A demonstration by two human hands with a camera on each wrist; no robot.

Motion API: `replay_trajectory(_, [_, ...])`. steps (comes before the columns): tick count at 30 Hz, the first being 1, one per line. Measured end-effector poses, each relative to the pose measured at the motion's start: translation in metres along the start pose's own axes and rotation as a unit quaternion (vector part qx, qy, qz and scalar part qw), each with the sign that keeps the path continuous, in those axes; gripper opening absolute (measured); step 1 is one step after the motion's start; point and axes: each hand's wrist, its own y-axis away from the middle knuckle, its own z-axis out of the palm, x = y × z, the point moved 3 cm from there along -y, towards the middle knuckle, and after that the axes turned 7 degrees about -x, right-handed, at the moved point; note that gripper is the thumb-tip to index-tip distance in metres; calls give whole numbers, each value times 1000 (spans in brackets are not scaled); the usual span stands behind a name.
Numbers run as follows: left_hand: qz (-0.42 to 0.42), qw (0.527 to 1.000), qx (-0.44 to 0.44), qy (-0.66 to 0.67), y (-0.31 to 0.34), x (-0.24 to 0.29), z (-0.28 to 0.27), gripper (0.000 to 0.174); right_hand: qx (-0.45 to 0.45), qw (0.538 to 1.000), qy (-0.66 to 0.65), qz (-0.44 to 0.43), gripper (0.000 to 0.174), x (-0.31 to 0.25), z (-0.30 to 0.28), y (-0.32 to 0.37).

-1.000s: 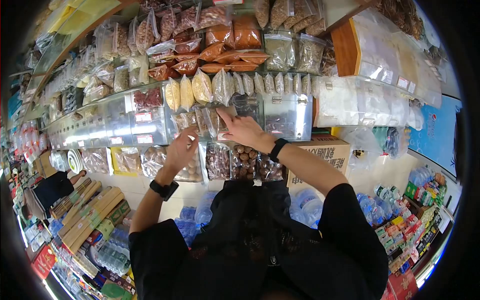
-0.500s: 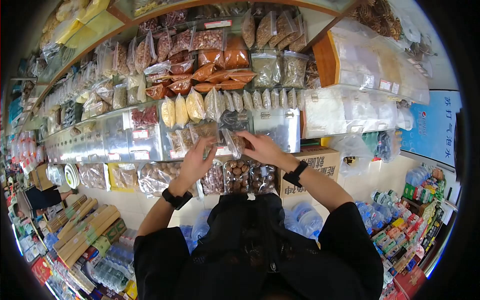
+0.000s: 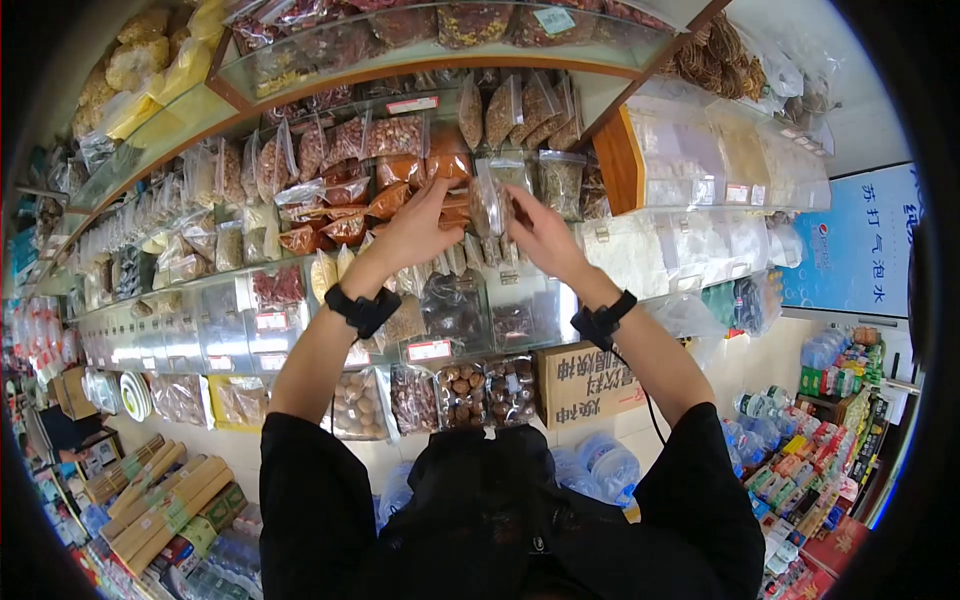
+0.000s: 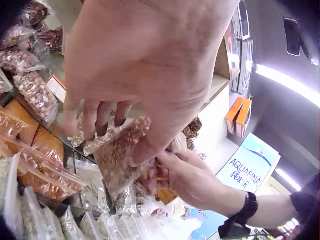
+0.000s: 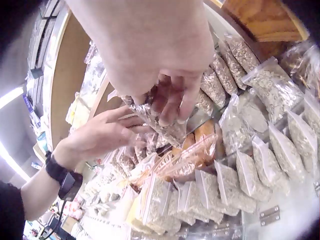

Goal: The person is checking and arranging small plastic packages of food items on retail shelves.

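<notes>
My right hand [image 3: 545, 238] pinches a clear zip bag of brown contents [image 3: 490, 208] in front of the shelf of orange-red powder bags [image 3: 398, 202]. In the right wrist view its fingers curl round the bag [image 5: 167, 131]. My left hand [image 3: 418, 238] hovers just left of the bag, fingers loosely bent and thumb apart. The left wrist view has the left thumb overlapping the bag [image 4: 120, 159]; whether they touch, I cannot tell. Small bags of pale contents [image 5: 250, 175] stand in a row below.
Above runs a wood-edged glass shelf [image 3: 440, 72]. Lidded clear bins [image 3: 690, 245] lie to the right, a wooden side panel [image 3: 618, 160] beside them. Bags of nuts [image 3: 462, 395] and a cardboard box [image 3: 590, 385] sit along the near side.
The right hand has carried the bag up from the lower bins to the powder shelf, and the left hand has risen beside it. The head view now takes in more of the upper shelf.
</notes>
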Motion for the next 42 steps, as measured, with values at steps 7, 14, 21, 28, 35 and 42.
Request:
replay_trajectory(7, [-59, 971, 207, -106, -25, -13, -22, 66, -20, 999, -4, -27, 61, -8, 15, -75])
replay_trajectory(14, [-85, 934, 290, -190, -106, -59, -31, 45, -3, 1000, -28, 7, 58, -1, 18, -51])
replay_trajectory(21, [-110, 925, 302, -201, -138, -59, -1, 41, -61, 993, -89, 50, 37, 32, 25, 26])
replay_trajectory(28, [-157, 936, 246, -197, -144, -62, 3, 63, -26, 979, -180, 97, 33, 44, 41, 81])
replay_trajectory(35, [-208, 965, 94, -126, -143, -60, -15, 88, 15, 984, -139, 109, 33, 13, 26, 128])
replay_trajectory(42, [22, 958, 213, -190, -19, -28, -15, 66, 81, 981, -131, 119, 34, -24, 16, 188])
